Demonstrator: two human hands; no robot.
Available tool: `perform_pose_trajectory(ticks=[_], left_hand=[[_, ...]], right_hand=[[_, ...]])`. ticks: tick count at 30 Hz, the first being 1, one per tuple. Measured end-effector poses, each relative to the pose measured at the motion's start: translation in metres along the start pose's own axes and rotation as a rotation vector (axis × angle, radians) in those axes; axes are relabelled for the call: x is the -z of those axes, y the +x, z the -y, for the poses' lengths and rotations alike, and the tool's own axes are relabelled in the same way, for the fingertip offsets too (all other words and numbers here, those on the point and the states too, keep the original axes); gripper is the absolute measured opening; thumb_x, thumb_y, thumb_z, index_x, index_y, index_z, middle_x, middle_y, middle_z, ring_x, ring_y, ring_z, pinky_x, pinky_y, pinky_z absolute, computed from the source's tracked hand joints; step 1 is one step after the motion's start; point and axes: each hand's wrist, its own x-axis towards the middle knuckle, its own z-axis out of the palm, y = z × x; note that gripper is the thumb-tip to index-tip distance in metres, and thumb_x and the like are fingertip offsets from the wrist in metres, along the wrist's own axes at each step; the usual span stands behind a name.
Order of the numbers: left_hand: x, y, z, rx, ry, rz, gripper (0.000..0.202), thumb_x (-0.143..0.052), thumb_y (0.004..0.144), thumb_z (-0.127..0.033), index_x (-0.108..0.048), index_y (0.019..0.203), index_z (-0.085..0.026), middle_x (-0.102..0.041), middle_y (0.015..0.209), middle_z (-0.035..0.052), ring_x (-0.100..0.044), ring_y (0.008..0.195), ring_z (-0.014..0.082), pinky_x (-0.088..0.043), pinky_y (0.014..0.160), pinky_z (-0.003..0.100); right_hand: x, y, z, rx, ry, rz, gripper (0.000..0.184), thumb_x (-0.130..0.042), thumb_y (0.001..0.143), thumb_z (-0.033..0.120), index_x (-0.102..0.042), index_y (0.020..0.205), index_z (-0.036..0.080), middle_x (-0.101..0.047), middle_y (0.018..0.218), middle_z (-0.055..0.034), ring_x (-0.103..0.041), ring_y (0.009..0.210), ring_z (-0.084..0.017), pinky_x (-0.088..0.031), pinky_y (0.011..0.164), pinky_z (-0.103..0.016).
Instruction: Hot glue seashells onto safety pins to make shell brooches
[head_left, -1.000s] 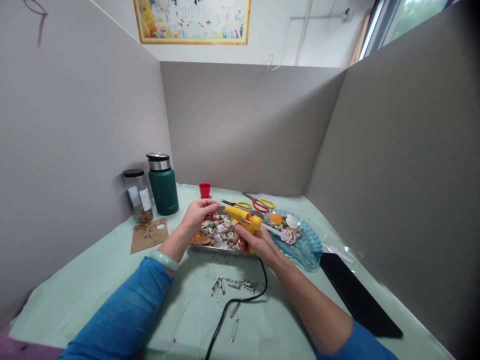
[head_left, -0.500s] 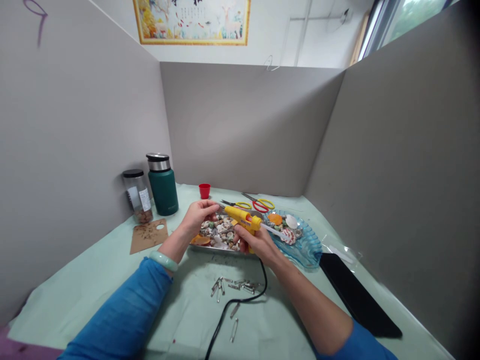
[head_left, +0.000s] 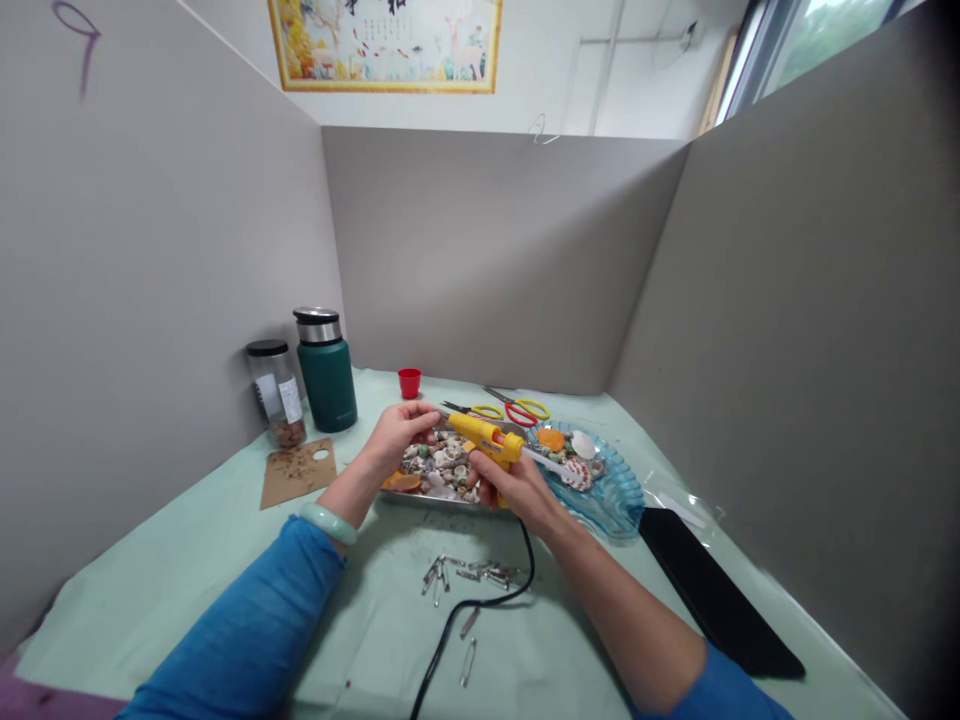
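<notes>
My right hand (head_left: 511, 487) grips a yellow glue gun (head_left: 484, 436) whose nozzle points left toward my left hand. A black cord (head_left: 480, 600) runs from the gun down toward me. My left hand (head_left: 397, 432) is pinched shut on something small that I cannot make out, right at the gun's tip. Both hands hover over a metal tray (head_left: 431, 494) filled with several small shells. A green bangle (head_left: 328, 520) sits on my left wrist.
A blue glass dish (head_left: 611, 490) with larger shells lies right of the tray. Yellow and red scissors (head_left: 517, 408), a red cup (head_left: 409, 381), a green flask (head_left: 325, 368) and a jar (head_left: 275, 390) stand behind. Several metal clips (head_left: 465, 573) lie near me; a black phone (head_left: 712, 590) rests at right.
</notes>
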Motion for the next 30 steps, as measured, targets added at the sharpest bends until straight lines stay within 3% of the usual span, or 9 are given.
perform_pose_trajectory(ticks=[8, 21, 30], left_hand=[[-0.0006, -0.0018, -0.0018, -0.007, -0.014, 0.008, 0.023, -0.076, 0.062, -0.026, -0.063, 0.074, -0.011, -0.066, 0.069, 0.0034, -0.054, 0.048, 0.0078, -0.045, 0.051, 0.022], [-0.0015, -0.0012, -0.0017, -0.034, -0.053, 0.003, 0.025, -0.075, 0.063, -0.027, -0.06, 0.078, -0.014, -0.059, 0.061, -0.0027, -0.052, 0.045, 0.0068, -0.043, 0.048, 0.02], [-0.0012, -0.002, 0.0014, 0.048, -0.047, 0.099, 0.028, -0.076, 0.063, -0.029, -0.067, 0.082, -0.011, -0.056, 0.049, -0.0023, -0.052, 0.043, 0.0081, -0.041, 0.046, 0.02]], right_hand=[[0.0017, -0.0016, 0.0077, 0.026, 0.024, -0.023, 0.045, -0.056, 0.078, 0.059, -0.062, 0.067, 0.016, -0.054, 0.049, 0.0011, -0.047, 0.041, -0.009, -0.04, 0.041, -0.022], [0.0003, -0.0026, 0.0041, 0.013, -0.069, 0.021, 0.045, -0.055, 0.078, 0.059, -0.063, 0.063, 0.018, -0.049, 0.043, 0.0015, -0.045, 0.039, -0.01, -0.037, 0.041, -0.024], [-0.0002, -0.0023, 0.0051, 0.027, -0.067, 0.014, 0.044, -0.056, 0.077, 0.06, -0.061, 0.065, 0.018, -0.052, 0.047, 0.0007, -0.046, 0.04, -0.011, -0.038, 0.041, -0.024]])
